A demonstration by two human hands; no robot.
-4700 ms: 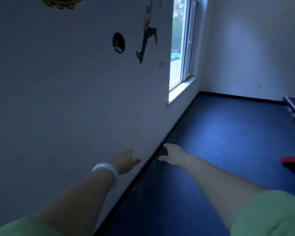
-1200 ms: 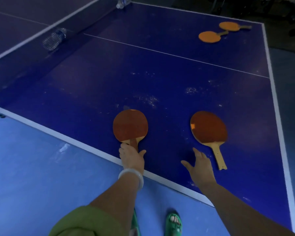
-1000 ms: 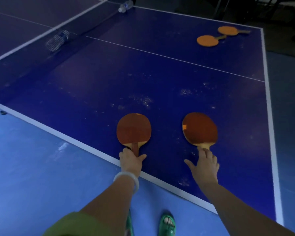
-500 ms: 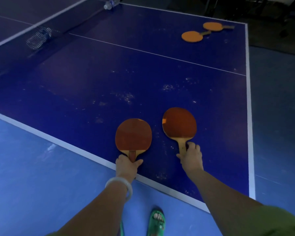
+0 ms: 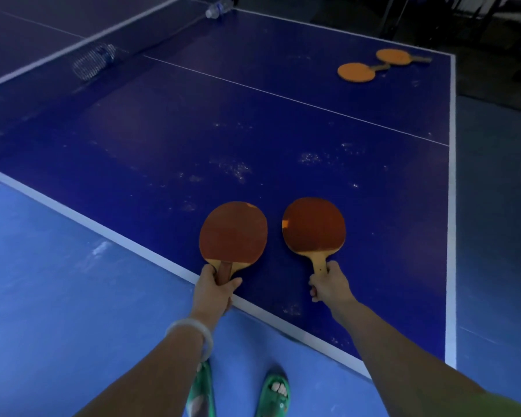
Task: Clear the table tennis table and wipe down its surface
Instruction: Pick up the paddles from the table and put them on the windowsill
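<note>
Here both hands are closed on paddle handles at the near edge of the desk (image 5: 450,206). The left hand (image 5: 214,291) wraps the short handle of the left paddle (image 5: 233,231), and the right hand (image 5: 330,284) grips the handle of the right paddle (image 5: 313,227). The two blades lie just beside each other with a narrow gap between them; whether they rest on the surface or are just lifted I cannot tell. Each paddle's long axis runs from its hand away toward the far side of the desk, so a straight lift should clear both.

What the next reach probably turns on is the other pair of paddles (image 5: 373,66), lying together at the far right corner, well apart from the hands, their handles pointing toward the right edge. The right hand is the nearer, though the person would likely have to walk around that edge. Two plastic bottles (image 5: 94,61) lie along the net line at the far left. Pale specks (image 5: 232,170) dot the middle of the surface, not yet wiped.
</note>
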